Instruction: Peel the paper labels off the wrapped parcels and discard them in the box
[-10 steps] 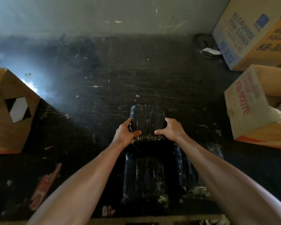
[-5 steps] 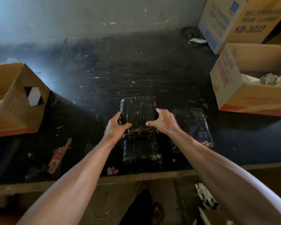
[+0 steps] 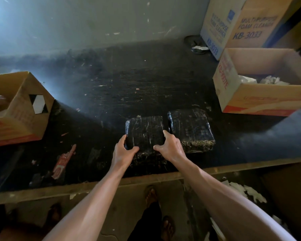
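From the head camera, both hands grip the near end of a black wrapped parcel (image 3: 145, 134) on the dark surface (image 3: 146, 87): left hand (image 3: 124, 151) at its left edge, right hand (image 3: 169, 146) at its right, fingers curled around the sides. Its long axis runs away from the person, and a second parcel (image 3: 191, 130) lies just beside it on the right. The open box (image 3: 247, 100) holding white paper scraps sits further right, so I judge the right hand nearer for discarding; no label shows.

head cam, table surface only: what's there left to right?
Open cardboard box with diamond label → red wrapper scrap → held wrapped parcel → second wrapped parcel → open box holding white paper scraps.
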A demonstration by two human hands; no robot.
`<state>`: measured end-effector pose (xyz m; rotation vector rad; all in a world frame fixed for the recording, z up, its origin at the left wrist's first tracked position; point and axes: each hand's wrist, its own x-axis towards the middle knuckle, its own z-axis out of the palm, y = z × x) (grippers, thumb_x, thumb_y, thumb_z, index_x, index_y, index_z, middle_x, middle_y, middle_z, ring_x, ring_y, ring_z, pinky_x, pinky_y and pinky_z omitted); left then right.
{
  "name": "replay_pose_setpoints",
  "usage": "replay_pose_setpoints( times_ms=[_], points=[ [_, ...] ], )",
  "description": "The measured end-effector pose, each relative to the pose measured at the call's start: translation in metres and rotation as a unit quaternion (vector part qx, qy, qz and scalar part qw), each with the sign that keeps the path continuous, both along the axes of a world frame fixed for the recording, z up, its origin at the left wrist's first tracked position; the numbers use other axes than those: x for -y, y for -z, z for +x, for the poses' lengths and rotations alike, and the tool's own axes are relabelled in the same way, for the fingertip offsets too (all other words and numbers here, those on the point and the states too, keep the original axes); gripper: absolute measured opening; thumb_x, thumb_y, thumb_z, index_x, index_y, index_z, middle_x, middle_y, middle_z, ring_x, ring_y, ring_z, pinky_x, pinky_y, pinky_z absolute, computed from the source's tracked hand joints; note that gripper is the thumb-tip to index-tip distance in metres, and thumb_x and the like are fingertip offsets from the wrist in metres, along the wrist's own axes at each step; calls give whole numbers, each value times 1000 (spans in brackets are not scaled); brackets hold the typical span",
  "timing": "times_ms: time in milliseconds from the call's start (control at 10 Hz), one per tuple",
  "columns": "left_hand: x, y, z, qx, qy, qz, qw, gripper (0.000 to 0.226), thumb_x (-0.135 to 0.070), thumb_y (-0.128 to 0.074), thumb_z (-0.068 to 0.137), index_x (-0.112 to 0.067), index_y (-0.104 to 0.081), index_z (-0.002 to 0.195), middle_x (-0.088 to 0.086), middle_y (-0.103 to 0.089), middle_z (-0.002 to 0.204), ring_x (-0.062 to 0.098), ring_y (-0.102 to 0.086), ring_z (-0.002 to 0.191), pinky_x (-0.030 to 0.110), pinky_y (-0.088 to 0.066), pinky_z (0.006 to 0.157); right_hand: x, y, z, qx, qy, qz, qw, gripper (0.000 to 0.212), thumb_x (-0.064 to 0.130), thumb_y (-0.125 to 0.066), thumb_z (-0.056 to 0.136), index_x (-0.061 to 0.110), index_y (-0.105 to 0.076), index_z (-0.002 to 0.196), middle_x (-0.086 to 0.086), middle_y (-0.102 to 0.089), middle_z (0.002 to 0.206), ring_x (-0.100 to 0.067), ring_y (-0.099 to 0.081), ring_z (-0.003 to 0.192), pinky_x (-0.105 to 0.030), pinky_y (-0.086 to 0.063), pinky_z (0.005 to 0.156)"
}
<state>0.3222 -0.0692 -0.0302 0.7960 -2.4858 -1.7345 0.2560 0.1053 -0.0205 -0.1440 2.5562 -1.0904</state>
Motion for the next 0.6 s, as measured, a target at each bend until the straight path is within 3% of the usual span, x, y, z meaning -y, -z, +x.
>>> replay_pose_setpoints(
  times_ms=[100, 200, 300, 400, 500, 600],
  points=[
    [-2, 2, 9, -4, -4, -3, 1000, 43, -16, -73, 87, -39, -51, 116, -10, -67, 100, 8, -67, 89, 27, -55, 78, -3, 0, 6, 10, -6, -1, 1000, 70, 24, -74, 90, 10, -39, 149, -7, -64, 126, -21, -62, 114, -23, -43, 80],
    [-2, 3, 12, -13, 0, -14, 1000, 43, -15, -73, 87, -40, -52, 115, -12, -67, 99, 3, -67, 88, 25, -55, 79, -4, 3, 10, 12, -3, 1, 1000, 80, 27, -74, 90, 10, -30, 155, -10, -56, 141, -24, -53, 130, -28, -44, 93],
    [-1, 6, 14, 3, 5, -25, 1000, 52, -21, -75, 86, -34, -49, 129, -14, -60, 113, 6, -62, 100, 30, -53, 89, -7, 8, 12, 17, 14, -4, 1000, 84, 33, -74, 89, 14, -28, 157, -10, -49, 150, -25, -45, 139, -36, -41, 107],
    [2, 19, 21, 24, 11, -56, 998, 75, -33, -76, 84, -30, -36, 148, -5, -51, 134, 13, -52, 122, 40, -46, 104, -12, 17, 22, 7, 22, -16, 1000, 82, 36, -73, 90, 17, -29, 157, -8, -45, 153, -25, -43, 140, -37, -40, 109],
    [-2, 22, 35, 24, -13, -30, 999, 86, -32, -75, 87, -29, -23, 155, -1, -37, 151, 19, -39, 138, 44, -36, 110, -22, 31, 37, 6, 48, -34, 998, 78, 36, -72, 91, 20, -32, 155, -3, -48, 149, -23, -47, 136, -37, -42, 106],
    [-7, 43, 83, 44, -58, 35, 997, 86, -30, -74, 87, -33, -22, 155, -4, -34, 156, 20, -38, 140, 48, -36, 114, -50, 57, 79, 70, 74, -51, 993, 64, 26, -71, 92, 22, -42, 149, 6, -58, 131, -13, -61, 113, -27, -54, 88]
  ],
)
